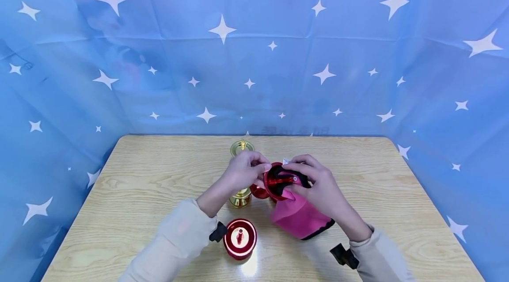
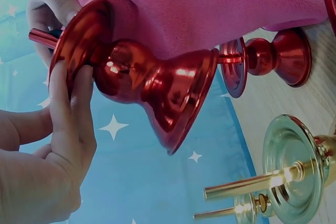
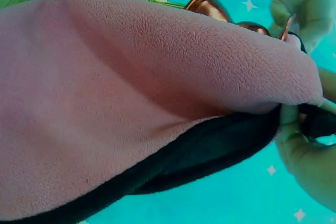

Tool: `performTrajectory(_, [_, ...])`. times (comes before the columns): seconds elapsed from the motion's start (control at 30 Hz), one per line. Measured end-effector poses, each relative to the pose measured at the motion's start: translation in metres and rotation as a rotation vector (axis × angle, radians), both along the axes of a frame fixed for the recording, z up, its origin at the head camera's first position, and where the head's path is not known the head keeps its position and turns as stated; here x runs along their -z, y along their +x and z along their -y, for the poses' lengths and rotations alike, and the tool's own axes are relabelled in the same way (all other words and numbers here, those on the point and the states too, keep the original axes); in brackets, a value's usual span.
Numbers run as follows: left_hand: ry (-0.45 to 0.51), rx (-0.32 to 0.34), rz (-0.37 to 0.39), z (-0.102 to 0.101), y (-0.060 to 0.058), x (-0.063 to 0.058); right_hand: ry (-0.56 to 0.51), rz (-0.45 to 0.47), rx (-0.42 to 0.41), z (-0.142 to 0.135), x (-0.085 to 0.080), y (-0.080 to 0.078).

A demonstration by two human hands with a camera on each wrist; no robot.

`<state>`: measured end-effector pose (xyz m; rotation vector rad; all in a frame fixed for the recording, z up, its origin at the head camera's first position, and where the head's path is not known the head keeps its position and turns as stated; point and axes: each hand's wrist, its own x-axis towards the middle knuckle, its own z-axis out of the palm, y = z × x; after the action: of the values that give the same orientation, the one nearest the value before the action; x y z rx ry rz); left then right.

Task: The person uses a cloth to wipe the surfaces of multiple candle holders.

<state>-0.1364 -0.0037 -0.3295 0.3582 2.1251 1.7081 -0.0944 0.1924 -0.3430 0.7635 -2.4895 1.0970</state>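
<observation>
A shiny red candlestick-like stand (image 2: 126, 74), with a wide dish, a round bulge and a flared foot, is tilted above the table. My left hand (image 1: 247, 169) pinches its dish rim between thumb and fingers. A thin red spike (image 1: 280, 180) rises from the middle of the dish. My right hand (image 1: 318, 181) grips a pink fleecy cloth (image 1: 300, 216) with black edging at the right side of the dish. The cloth hangs below that hand over the table and hides part of the dish in the right wrist view.
Another red stand (image 1: 240, 238) is upright near the front, just right of my left sleeve. Behind my left hand are gold stands (image 1: 241, 146), with a further red one (image 2: 260, 56) close by. A blue star-patterned curtain (image 1: 254, 61) surrounds the wooden table (image 1: 159, 158).
</observation>
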Motion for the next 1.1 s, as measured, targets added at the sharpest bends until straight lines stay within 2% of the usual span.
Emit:
performTrajectory(0.2, [-0.045,-0.029,-0.02,-0.002,0.0,0.0,-0.017,-0.053,-0.047,0.004,0.004,-0.001])
performTrajectory(0.4, [-0.134,-0.06,-0.075,-0.002,0.0,-0.001,-0.07,-0.011,-0.072,0.005,0.003,0.0])
performTrajectory(0.6, [-0.203,-0.074,-0.109,-0.002,0.001,-0.004,-0.078,0.018,-0.099,0.002,-0.003,-0.001])
performTrajectory(0.87, [-0.241,-0.066,-0.147,-0.006,0.001,-0.002,-0.1,0.029,-0.198,-0.008,-0.013,-0.002])
performTrajectory(0.93, [-0.234,-0.063,-0.141,-0.006,0.001,-0.001,-0.108,0.037,-0.225,-0.013,-0.018,-0.002])
performTrajectory(1.0, [-0.201,-0.054,-0.103,-0.005,0.001,0.002,-0.116,0.044,-0.23,-0.018,-0.024,-0.001])
performTrajectory(1.1, [-0.102,-0.036,-0.009,-0.003,-0.001,0.005,-0.126,0.028,-0.165,-0.026,-0.031,0.001])
